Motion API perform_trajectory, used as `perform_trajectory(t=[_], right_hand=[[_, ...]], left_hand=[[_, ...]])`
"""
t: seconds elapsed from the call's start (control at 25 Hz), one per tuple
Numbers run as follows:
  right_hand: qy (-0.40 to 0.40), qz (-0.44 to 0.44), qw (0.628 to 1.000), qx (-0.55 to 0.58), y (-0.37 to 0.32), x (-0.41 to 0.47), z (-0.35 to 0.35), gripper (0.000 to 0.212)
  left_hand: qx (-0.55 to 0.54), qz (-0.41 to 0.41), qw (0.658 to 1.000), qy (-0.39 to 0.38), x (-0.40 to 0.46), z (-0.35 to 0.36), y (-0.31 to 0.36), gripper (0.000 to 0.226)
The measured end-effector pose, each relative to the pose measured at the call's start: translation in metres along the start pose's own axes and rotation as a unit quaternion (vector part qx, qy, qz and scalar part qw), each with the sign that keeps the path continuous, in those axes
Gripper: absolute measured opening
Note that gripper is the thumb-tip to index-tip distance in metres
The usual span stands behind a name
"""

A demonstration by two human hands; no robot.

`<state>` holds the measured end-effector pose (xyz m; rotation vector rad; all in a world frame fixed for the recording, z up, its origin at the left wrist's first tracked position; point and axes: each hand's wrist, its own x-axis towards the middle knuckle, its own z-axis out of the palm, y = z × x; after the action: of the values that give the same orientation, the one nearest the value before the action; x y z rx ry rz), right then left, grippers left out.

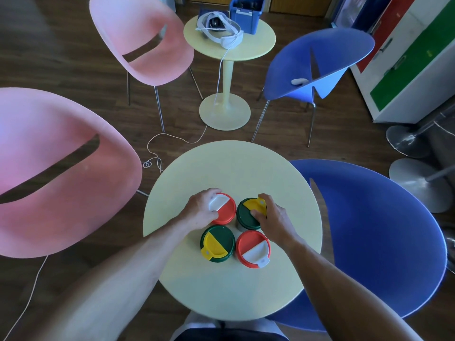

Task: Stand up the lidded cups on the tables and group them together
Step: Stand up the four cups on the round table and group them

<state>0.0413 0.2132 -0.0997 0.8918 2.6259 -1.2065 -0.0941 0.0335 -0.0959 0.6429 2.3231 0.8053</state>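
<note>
Head view: four lidded cups upright, clustered on near round table. Left hand fingers curled round far red-lidded cup; right hand fingers curled round far green-lidded cup. Likely light, rigid plastic, smooth; best gripped at lid rim.

Two pink chairs were positioned at the left, and two blue chairs at the right. On the far round table, a white headset was placed beside a blue bin. A white cable was routed from the headset down to the wooden floor (coiled near the table base). A cabinet with red and green panels was located at the far right.
</note>
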Motion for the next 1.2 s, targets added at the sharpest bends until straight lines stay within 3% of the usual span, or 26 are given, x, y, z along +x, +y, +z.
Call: perform_trajectory(t=[0.4,0.76,1.0,1.2], right_hand=[[0.023,0.030,0.999,0.017,0.001,-0.004,0.004,0.040],[0.029,0.063,0.997,0.041,0.005,-0.008,0.006,0.051],[0.101,0.062,0.991,0.069,0.018,-0.029,0.013,0.049],[0.140,0.033,0.985,0.093,0.023,-0.069,0.027,0.049]], left_hand=[[-0.007,0.008,1.000,0.010,-0.002,0.008,-0.002,0.066],[-0.027,-0.010,1.000,-0.011,-0.003,0.008,-0.001,0.074],[-0.096,-0.060,0.989,0.094,-0.025,0.014,-0.016,0.069],[-0.099,0.006,0.985,0.142,-0.057,0.024,-0.033,0.071]])
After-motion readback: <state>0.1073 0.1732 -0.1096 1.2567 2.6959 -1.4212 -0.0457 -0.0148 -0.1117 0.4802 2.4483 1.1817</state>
